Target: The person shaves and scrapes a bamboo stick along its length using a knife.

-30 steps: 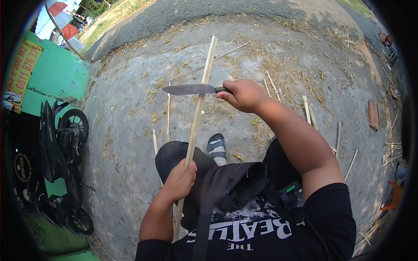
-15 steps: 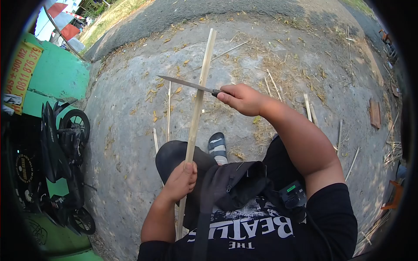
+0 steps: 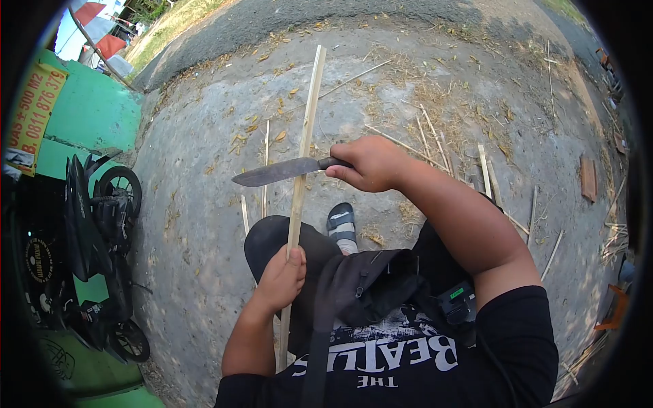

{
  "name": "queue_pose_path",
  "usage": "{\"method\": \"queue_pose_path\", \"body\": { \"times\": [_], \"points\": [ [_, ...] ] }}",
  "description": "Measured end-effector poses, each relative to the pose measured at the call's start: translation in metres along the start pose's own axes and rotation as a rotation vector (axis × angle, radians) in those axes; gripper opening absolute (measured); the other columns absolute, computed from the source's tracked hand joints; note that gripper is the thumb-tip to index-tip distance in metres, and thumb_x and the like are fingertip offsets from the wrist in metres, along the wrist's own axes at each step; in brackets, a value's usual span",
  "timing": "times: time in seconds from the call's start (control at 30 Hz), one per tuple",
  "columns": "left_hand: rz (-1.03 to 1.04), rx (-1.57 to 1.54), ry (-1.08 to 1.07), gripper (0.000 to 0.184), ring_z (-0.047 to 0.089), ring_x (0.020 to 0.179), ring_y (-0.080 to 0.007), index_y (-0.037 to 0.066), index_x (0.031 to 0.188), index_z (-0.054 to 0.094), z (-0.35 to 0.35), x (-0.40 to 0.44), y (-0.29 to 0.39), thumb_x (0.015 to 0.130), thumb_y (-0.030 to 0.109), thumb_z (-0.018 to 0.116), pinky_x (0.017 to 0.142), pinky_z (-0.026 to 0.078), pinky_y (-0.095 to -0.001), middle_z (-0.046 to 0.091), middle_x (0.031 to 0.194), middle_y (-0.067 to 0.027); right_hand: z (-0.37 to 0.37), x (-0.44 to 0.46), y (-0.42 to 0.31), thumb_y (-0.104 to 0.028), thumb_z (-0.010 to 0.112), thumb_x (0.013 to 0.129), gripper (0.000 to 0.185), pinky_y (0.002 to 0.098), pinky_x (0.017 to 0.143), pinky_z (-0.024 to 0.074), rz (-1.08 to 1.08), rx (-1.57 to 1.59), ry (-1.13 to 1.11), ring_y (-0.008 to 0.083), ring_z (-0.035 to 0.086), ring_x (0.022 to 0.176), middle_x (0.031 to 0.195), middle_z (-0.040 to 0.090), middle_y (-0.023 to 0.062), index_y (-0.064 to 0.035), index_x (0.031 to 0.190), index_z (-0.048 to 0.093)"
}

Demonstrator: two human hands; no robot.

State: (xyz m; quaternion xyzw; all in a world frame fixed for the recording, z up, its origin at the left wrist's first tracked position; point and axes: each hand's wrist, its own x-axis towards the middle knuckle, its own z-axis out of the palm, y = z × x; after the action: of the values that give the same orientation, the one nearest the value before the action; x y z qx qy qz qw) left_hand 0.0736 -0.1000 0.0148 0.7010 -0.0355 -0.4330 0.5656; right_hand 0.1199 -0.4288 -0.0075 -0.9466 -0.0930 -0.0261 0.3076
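Note:
A long pale strip, which looks like split bamboo (image 3: 310, 112), slants up and away from my lap. My left hand (image 3: 280, 277) is wrapped round its lower part, beside my left knee. In my right hand (image 3: 367, 163) is the dark handle of a large knife (image 3: 272, 173). The broad blade lies across the strip at about its middle, its flat side showing and its tip pointing left. Whether the edge bites into the strip I cannot tell. The strip's lower end runs down beside my black bag (image 3: 374, 279).
Several thin strips (image 3: 485, 170) and dry leaves lie on the concrete ground (image 3: 197, 204). A motorbike (image 3: 102, 251) stands at the left by a green wall (image 3: 95, 112). A brown block (image 3: 588, 178) lies at the right. My sandalled foot (image 3: 341, 224) is ahead of me.
The knife has moved down along the strip towards me, and its blade has turned to show more of its flat. The strip's far end has shifted slightly left.

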Motion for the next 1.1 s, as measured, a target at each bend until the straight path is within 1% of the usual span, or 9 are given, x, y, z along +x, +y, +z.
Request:
{"method": "queue_pose_path", "body": {
  "times": [0.1,0.2,0.33,0.37,0.5,0.6,0.73,0.93,1.1],
  "points": [
    [-0.007,0.027,-0.053,0.037,0.032,0.051,-0.0046,0.013,0.103,0.048,0.000,-0.005,-0.004,0.115,0.048,0.040,0.045,0.030,-0.0235,0.035,0.068,0.0062,-0.010,0.010,0.045,-0.057,0.054,0.104,0.053,0.0562,0.074,0.0519,0.069,-0.076,0.037,0.0471,0.068,0.081,0.078,0.068,0.0212,-0.0069,0.096,0.066],
    [-0.052,-0.027,-0.038,0.039,0.031,0.051,-0.0050,0.013,0.103,0.048,-0.005,-0.002,-0.010,0.115,0.049,0.039,0.046,0.031,-0.0237,0.035,0.068,0.0059,0.015,0.005,0.026,-0.052,0.058,0.104,0.047,0.0556,0.065,0.0479,0.055,0.120,0.178,0.0462,0.064,0.072,0.070,0.062,0.0215,-0.0067,0.092,0.063],
    [-0.059,-0.114,-0.048,0.038,0.031,0.052,-0.0051,0.013,0.103,0.048,-0.002,-0.006,-0.005,0.115,0.048,0.040,0.046,0.030,-0.0240,0.036,0.069,0.0062,0.018,-0.007,-0.012,-0.051,0.058,0.104,0.045,0.0554,0.065,0.0485,-0.160,0.006,0.042,0.0467,0.066,0.075,0.072,0.064,0.0209,-0.0076,0.092,0.062],
    [-0.043,-0.114,-0.072,0.038,0.031,0.052,-0.0052,0.013,0.103,0.048,-0.001,-0.006,-0.004,0.115,0.048,0.040,0.046,0.030,-0.0241,0.036,0.069,0.0061,0.019,-0.006,-0.006,-0.057,0.054,0.104,0.050,0.0578,0.071,0.0514,-0.157,0.009,0.015,0.0467,0.068,0.081,0.077,0.068,0.0202,-0.0085,0.095,0.064],
    [-0.114,-0.121,-0.116,0.038,0.030,0.052,-0.0054,0.013,0.104,0.047,-0.001,-0.010,-0.002,0.115,0.049,0.040,0.046,0.029,-0.0241,0.035,0.069,0.0058,-0.004,0.008,0.041,-0.054,0.057,0.103,0.047,0.0566,0.070,0.0509,0.056,-0.056,0.061,0.0457,0.068,0.081,0.076,0.068,0.0193,-0.0090,0.095,0.065],
    [-0.055,-0.100,-0.075,0.040,0.029,0.051,-0.0054,0.012,0.104,0.047,0.001,-0.010,-0.013,0.115,0.050,0.038,0.045,0.026,-0.0236,0.036,0.069,0.0046,0.008,0.004,0.017,-0.054,0.057,0.103,0.047,0.0561,0.069,0.0507,-0.023,0.076,0.161,0.0455,0.068,0.080,0.075,0.067,0.0191,-0.0088,0.096,0.065],
    [-0.047,-0.158,-0.122,0.038,0.028,0.051,-0.0056,0.013,0.105,0.047,-0.001,-0.010,-0.013,0.115,0.049,0.039,0.046,0.026,-0.0237,0.035,0.069,0.0050,0.018,-0.004,-0.002,-0.053,0.058,0.103,0.048,0.0551,0.068,0.0501,-0.208,0.009,0.057,0.0462,0.066,0.077,0.073,0.065,0.0188,-0.0069,0.093,0.064],
    [-0.130,-0.150,-0.214,0.037,0.028,0.053,-0.0056,0.014,0.107,0.047,0.003,-0.026,-0.020,0.115,0.049,0.038,0.047,0.028,-0.0239,0.033,0.069,0.0059,-0.010,0.004,0.074,-0.049,0.057,0.105,0.047,0.0535,0.067,0.0490,0.202,0.064,0.245,0.0455,0.065,0.073,0.074,0.066,0.0203,-0.0051,0.093,0.066],
    [-0.009,-0.140,-0.215,0.035,0.028,0.055,-0.0057,0.014,0.108,0.048,-0.005,-0.024,-0.026,0.115,0.047,0.039,0.049,0.027,-0.0242,0.035,0.072,0.0057,-0.015,0.002,0.030,-0.049,0.058,0.104,0.045,0.0534,0.067,0.0488,0.022,0.137,0.243,0.0451,0.065,0.073,0.074,0.065,0.0207,-0.0059,0.095,0.066]
  ]
}}
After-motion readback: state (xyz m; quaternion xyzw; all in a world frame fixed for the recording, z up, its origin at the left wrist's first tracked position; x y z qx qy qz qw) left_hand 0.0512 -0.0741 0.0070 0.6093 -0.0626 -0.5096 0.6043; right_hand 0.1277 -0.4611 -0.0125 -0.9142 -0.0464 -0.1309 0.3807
